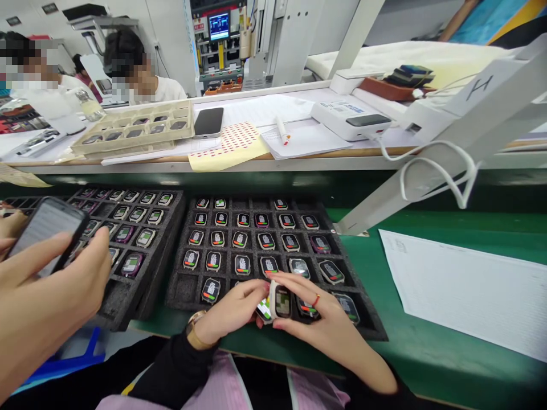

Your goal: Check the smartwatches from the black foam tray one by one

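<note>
My left hand (231,313), with a black sleeve and a wristwatch, pinches a small smartwatch body (264,311) with a green and red screen. My right hand (329,324), wearing a ring, grips another smartwatch body (282,300) upright, touching the first. Both hands rest over the front row of a black foam tray (184,287) whose cells hold several watch bodies with lit screens. A second black foam tray (167,230) of watch bodies lies to its left.
At the far left another person's hands hold a phone (47,228) over the left tray. A white paper sheet (470,290) lies on the green belt at right. A slanted white support (427,154) with a cable crosses above. The shelf behind carries a beige tray (132,128), a phone (208,121) and a white device (350,118).
</note>
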Demonstrator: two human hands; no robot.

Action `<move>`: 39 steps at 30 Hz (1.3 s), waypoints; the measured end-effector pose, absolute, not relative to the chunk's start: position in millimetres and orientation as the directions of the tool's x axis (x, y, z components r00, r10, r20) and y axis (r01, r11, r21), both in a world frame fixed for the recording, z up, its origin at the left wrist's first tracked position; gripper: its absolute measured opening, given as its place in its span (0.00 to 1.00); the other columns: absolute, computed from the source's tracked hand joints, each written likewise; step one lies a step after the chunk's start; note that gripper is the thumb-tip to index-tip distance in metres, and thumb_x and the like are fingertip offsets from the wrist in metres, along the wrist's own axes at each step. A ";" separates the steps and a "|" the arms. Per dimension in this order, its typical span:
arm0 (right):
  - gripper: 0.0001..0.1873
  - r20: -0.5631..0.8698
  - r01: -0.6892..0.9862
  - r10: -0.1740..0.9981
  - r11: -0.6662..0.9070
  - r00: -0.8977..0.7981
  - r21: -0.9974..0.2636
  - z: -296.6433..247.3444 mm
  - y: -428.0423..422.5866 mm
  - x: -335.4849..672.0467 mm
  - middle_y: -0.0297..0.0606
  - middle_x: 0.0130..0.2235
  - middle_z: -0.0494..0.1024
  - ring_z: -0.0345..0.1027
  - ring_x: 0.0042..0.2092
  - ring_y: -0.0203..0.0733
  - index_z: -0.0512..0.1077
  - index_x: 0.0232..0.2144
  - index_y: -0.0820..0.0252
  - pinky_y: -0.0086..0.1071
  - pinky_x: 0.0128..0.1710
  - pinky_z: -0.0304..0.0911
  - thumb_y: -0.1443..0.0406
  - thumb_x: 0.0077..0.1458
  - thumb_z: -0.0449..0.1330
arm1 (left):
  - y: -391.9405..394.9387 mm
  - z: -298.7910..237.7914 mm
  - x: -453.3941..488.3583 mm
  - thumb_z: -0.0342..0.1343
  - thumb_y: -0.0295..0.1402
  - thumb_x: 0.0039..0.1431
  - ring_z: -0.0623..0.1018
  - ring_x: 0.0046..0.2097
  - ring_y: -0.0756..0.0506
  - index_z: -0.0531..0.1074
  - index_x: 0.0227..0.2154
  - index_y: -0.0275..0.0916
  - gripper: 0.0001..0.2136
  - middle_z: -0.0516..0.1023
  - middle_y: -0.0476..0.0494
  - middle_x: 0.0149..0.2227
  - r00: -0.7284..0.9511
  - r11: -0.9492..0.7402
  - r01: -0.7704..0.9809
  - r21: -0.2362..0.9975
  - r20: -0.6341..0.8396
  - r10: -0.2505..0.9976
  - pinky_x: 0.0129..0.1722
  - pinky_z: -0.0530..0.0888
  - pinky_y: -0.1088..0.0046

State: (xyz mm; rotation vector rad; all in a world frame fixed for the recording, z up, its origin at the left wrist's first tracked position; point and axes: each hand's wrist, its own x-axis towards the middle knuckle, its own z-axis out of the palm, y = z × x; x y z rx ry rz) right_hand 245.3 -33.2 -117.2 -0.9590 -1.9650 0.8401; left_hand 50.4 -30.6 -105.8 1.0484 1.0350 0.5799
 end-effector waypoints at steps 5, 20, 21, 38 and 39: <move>0.25 0.267 0.455 0.904 0.402 -0.333 -0.794 -120.9 -34.4 243.7 0.40 0.55 0.76 0.70 0.56 0.53 0.70 0.58 0.51 0.45 0.56 0.68 0.62 0.58 0.64 | -32.4 -96.8 49.0 0.47 0.43 0.65 0.68 0.28 0.52 0.73 0.34 0.37 0.16 0.69 0.51 0.28 0.407 0.316 0.083 0.945 -0.322 0.855 0.30 0.66 0.76; 0.24 0.468 0.443 0.758 0.647 -0.453 -0.620 -141.2 -29.8 247.5 0.37 0.52 0.77 0.76 0.48 0.52 0.65 0.60 0.47 0.43 0.53 0.71 0.60 0.62 0.61 | -35.5 -92.7 44.0 0.42 0.40 0.65 0.66 0.24 0.49 0.60 0.22 0.42 0.16 0.64 0.51 0.21 0.370 0.153 0.277 0.949 -0.253 0.894 0.26 0.61 0.71; 0.24 0.468 0.446 0.760 0.647 -0.452 -0.619 -142.1 -30.1 247.5 0.37 0.52 0.78 0.76 0.48 0.52 0.65 0.60 0.48 0.43 0.52 0.72 0.59 0.62 0.60 | -35.7 -91.7 44.1 0.42 0.40 0.65 0.66 0.24 0.49 0.60 0.22 0.42 0.16 0.64 0.51 0.21 0.370 0.142 0.271 0.952 -0.239 0.898 0.27 0.61 0.71; 0.27 0.514 0.442 0.728 0.685 -0.454 -0.580 -146.9 -31.6 241.7 0.36 0.54 0.76 0.75 0.50 0.49 0.62 0.62 0.46 0.36 0.51 0.73 0.63 0.62 0.59 | -41.7 -60.8 32.6 0.53 0.34 0.56 0.66 0.24 0.44 0.71 0.18 0.48 0.12 0.69 0.47 0.20 0.176 0.224 -0.117 0.968 -0.201 0.964 0.33 0.69 0.64; 0.26 0.507 0.450 0.737 0.676 -0.448 -0.584 -145.9 -31.6 240.9 0.36 0.54 0.76 0.75 0.50 0.49 0.62 0.62 0.46 0.36 0.51 0.73 0.62 0.63 0.58 | -42.5 -49.7 20.1 0.52 0.33 0.55 0.67 0.23 0.43 0.72 0.18 0.48 0.12 0.69 0.47 0.19 0.102 0.279 -0.308 0.910 -0.259 0.960 0.30 0.70 0.63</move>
